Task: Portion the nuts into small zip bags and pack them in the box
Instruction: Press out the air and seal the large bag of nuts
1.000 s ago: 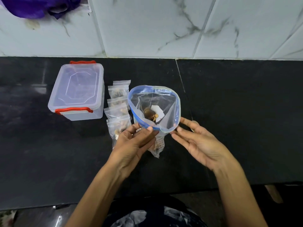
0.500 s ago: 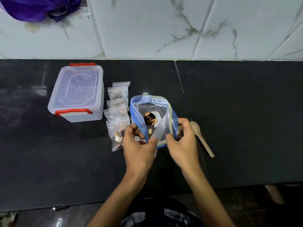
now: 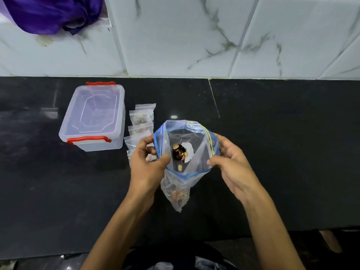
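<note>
Left hand (image 3: 148, 168): we recorded it nearest, at the left rim of the large zip bag (image 3: 185, 156), thumb inside the mouth and fingers (image 3: 145, 140) curled outside, pinching the plastic.
Right hand (image 3: 231, 162): we recorded it at the right rim of the same bag, thumb and fingers pinching the edge beside the yellow seal strip.
Large zip bag: we noted clear plastic with a blue band round the mouth, held open between both hands above the bench (image 3: 272, 152), its lower end hanging toward us.
Nuts (image 3: 179, 152): we saw a small dark and tan cluster through the open mouth, with a white scrap beside it; more brown pieces showed through the bag's lower tip.
Small zip bags (image 3: 141, 121): we counted a row of clear filled packets lying on the bench just left of the large bag, between it and the box; the near ones were partly hidden by the left hand, so the count stayed uncertain.
Box (image 3: 93, 117): we logged a clear plastic container with red clips, lid on, standing on the bench left of the packets.
Bench: we noted a black polished surface.
Wall (image 3: 194, 36): we noted white marble-veined tiles behind the bench.
Purple cloth (image 3: 52, 12): we saw it farthest, at the upper left, against the tiles.
</note>
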A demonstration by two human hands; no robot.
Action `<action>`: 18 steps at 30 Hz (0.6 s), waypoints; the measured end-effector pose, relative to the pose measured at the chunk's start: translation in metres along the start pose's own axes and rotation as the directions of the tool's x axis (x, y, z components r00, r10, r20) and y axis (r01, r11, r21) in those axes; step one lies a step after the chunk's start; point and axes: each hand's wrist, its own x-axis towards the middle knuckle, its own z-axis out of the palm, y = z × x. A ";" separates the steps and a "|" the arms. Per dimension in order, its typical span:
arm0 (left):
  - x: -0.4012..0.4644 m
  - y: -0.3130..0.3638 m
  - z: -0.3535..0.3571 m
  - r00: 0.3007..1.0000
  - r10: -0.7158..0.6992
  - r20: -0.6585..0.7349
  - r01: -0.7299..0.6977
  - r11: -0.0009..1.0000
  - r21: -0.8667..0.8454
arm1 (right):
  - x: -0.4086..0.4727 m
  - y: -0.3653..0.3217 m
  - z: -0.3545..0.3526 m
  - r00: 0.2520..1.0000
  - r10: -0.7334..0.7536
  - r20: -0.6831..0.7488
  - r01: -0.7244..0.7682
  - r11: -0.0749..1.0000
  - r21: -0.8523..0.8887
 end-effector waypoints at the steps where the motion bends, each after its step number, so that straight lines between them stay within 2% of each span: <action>1: 0.002 0.001 -0.002 0.999 0.002 0.043 -0.005 0.998 0.070 | 0.001 -0.003 -0.001 0.998 0.033 0.058 -0.037 0.996 0.079; 3: 0.004 0.007 -0.003 0.991 -0.009 0.136 -0.014 0.986 0.164 | 0.005 -0.008 -0.002 0.984 0.120 0.135 -0.149 0.962 0.228; 4: 0.007 0.010 -0.004 0.983 -0.033 0.179 0.006 0.989 0.147 | 0.010 -0.010 -0.002 0.977 0.161 0.143 -0.192 0.950 0.245; 6: 0.012 0.020 -0.003 0.935 -0.179 0.307 0.196 0.980 -0.025 | 0.016 -0.015 0.000 0.967 0.219 0.128 -0.238 0.957 0.163; 8: 0.020 0.025 -0.005 0.856 -0.310 0.414 0.401 0.903 -0.154 | 0.020 -0.019 0.003 0.971 0.210 0.115 -0.221 0.970 0.098; 10: 0.029 0.025 -0.006 0.838 -0.366 0.405 0.443 0.890 -0.112 | 0.025 -0.019 0.003 0.995 0.084 0.060 -0.085 0.996 -0.002; 11: 0.032 0.024 -0.005 0.860 -0.365 0.356 0.412 0.909 -0.062 | 0.026 -0.018 0.001 0.999 -0.035 0.007 0.036 0.989 -0.145; 12: 0.035 0.022 -0.005 0.903 -0.319 0.288 0.328 0.944 0.018 | 0.029 -0.015 -0.002 0.984 -0.171 -0.042 0.148 0.930 -0.337; 13: 0.037 0.019 -0.005 0.948 -0.234 0.215 0.211 0.969 0.126 | 0.030 -0.012 -0.004 0.953 -0.294 -0.075 0.219 0.839 -0.499; 14: 0.038 0.017 -0.005 0.978 -0.131 0.159 0.090 0.965 0.245 | 0.031 -0.009 -0.004 0.928 -0.362 -0.084 0.248 0.772 -0.585; 16: 0.036 0.019 -0.003 0.987 0.037 0.158 -0.098 0.911 0.401 | 0.033 -0.004 -0.003 0.938 -0.340 -0.065 0.230 0.754 -0.616; 18: 0.033 0.022 -0.001 0.970 0.048 0.238 -0.157 0.870 0.467 | 0.032 -0.006 -0.001 0.984 -0.175 -0.023 0.136 0.832 -0.538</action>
